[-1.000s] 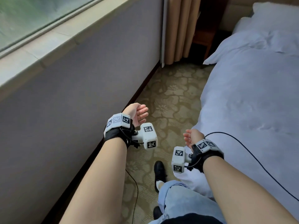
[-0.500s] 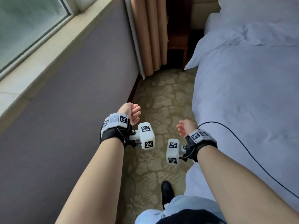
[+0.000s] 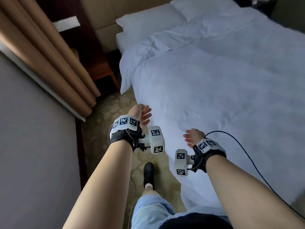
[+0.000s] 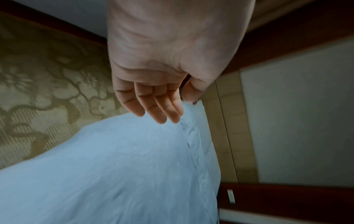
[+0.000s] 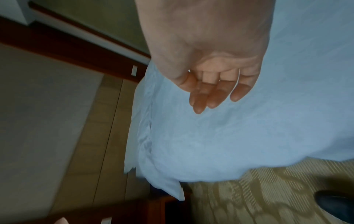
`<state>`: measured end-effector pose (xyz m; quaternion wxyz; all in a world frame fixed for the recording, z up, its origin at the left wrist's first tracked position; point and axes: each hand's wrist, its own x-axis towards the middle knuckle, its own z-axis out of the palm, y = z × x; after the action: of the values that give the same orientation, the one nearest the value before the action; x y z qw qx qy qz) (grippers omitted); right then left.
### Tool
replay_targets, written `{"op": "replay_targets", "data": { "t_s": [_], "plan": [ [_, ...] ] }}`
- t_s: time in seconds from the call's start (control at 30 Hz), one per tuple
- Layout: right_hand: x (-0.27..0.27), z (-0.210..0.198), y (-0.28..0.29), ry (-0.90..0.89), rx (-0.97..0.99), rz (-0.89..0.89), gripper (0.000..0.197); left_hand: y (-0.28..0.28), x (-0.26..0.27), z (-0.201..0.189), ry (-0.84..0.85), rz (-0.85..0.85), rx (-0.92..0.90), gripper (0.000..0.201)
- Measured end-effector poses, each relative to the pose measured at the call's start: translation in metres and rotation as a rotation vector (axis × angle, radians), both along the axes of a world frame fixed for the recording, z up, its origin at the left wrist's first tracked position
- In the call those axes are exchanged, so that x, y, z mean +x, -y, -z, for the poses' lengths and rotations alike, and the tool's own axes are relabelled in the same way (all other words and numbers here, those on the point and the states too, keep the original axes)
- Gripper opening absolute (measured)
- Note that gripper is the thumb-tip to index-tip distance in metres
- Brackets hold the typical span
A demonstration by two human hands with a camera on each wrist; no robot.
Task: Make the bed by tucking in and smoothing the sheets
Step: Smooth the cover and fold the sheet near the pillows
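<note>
At the bottom of the head view my knee in pale denim and a black shoe stood on the patterned carpet beside the bed. Just above them, at centre frame, my left hand and right hand hung over the near edge of the white duvet, palms turned toward each other, fingers loosely spread and holding nothing; both wrist views confirmed the relaxed fingers clear of the cloth. A thin black cable trailed from my right wrist across the cover at lower right. The duvet filled the right half of the frame, draping over the mattress side toward the floor, rumpled where its top edge met the pillows at upper centre. I judged it soft, light and limp, likely to bunch rather than slide as one piece, so the hanging side edge and the loose corner at middle frame looked the best places to grip. Tan curtains and a dark nightstand closed the upper left.
</note>
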<state>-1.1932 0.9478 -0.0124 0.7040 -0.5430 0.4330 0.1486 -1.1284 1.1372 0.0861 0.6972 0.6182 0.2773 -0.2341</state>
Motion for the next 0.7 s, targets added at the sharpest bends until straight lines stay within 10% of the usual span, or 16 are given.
{"op": "replay_targets", "data": {
  "t_s": [0.4,0.7],
  "plan": [
    [0.044,0.015,0.077,-0.043,0.072,0.671,0.025,0.145,0.163,0.019,-0.054,0.629,0.096,0.028],
    [-0.01,0.058,0.097,-0.218,-0.054,1.079,0.026,0.253,0.154,0.062,0.061,1.342,0.411,0.036]
  ]
}}
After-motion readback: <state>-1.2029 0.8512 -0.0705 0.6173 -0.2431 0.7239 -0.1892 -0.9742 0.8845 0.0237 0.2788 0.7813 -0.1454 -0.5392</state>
